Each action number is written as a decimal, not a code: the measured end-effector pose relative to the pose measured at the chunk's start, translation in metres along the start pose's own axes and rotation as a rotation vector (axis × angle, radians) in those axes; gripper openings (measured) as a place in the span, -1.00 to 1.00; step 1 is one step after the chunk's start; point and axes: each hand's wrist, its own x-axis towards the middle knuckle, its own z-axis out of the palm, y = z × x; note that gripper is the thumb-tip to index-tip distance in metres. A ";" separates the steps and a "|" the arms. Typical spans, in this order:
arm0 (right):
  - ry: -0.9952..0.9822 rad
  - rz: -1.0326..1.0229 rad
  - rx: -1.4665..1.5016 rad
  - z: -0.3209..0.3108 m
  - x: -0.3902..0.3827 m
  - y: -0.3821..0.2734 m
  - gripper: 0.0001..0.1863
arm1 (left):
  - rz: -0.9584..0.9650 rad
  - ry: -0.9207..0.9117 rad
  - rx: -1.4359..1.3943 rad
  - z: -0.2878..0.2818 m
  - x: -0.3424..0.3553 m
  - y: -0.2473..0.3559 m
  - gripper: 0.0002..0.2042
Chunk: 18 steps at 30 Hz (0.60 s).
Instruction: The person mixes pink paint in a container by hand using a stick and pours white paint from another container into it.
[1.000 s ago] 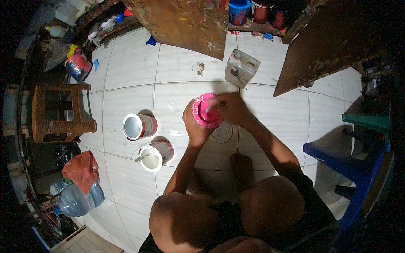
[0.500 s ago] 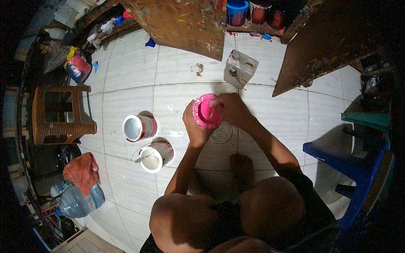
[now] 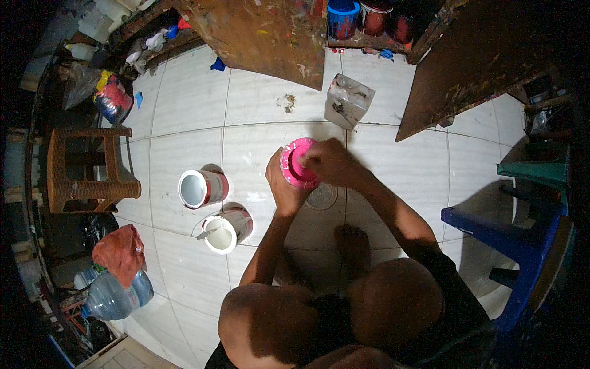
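Observation:
A paint can with bright pink paint in it and a paint-smeared rim (image 3: 299,181) stands before me. My left hand (image 3: 286,192) wraps round its near left side and holds it. Over the opening is my right hand (image 3: 337,163), its fingers closed; whatever they grip is hidden. A pale round lid (image 3: 323,197) lies on the floor just beside the can, partly covered by shadow. To the left are two white-rimmed cans, one with a pale grey inside (image 3: 212,189), the nearer one (image 3: 238,222) holding white paint with a flat stick (image 3: 211,232) across its rim.
A smeared translucent container (image 3: 350,101) is beyond the can, near open wooden doors (image 3: 270,40). A brown stool (image 3: 58,169) and water bottles (image 3: 114,296) are at left, a blue stool (image 3: 491,230) at right. Paint cans (image 3: 342,21) stand in the cupboard.
My right hand has shifted slightly nearer to me over the pink paint, its fingers curled more. My left hand keeps its hold on the can.

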 end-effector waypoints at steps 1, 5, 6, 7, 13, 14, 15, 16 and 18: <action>0.092 0.077 0.133 -0.012 0.007 -0.013 -0.62 | 0.008 0.009 0.008 0.000 -0.001 -0.003 -0.66; -0.061 0.019 0.142 -0.010 0.004 -0.014 -0.62 | 0.062 0.020 0.070 0.000 -0.007 -0.002 -0.66; -0.129 -0.059 0.149 -0.009 0.002 -0.013 -0.62 | 0.069 0.005 0.094 -0.001 -0.008 0.000 -0.65; -0.014 -0.003 0.162 -0.008 0.002 -0.013 -0.63 | 0.071 -0.010 0.119 -0.002 -0.012 -0.002 -0.54; -0.036 0.045 0.091 -0.004 0.002 -0.009 -0.66 | -0.015 -0.141 0.142 -0.001 -0.020 -0.023 -0.04; 0.062 0.108 0.110 -0.007 0.003 -0.008 -0.67 | -0.020 -0.125 0.130 0.000 -0.020 -0.018 -0.15; 0.161 0.171 0.128 -0.009 0.003 -0.007 -0.68 | 0.022 -0.032 0.130 0.003 -0.020 -0.011 -0.36; 0.063 0.079 0.136 -0.009 0.003 -0.010 -0.69 | 0.042 -0.002 0.123 0.004 -0.017 -0.010 -0.47; -0.135 -0.106 0.151 -0.009 0.004 -0.016 -0.72 | 0.047 -0.018 0.107 -0.002 -0.014 -0.009 -0.56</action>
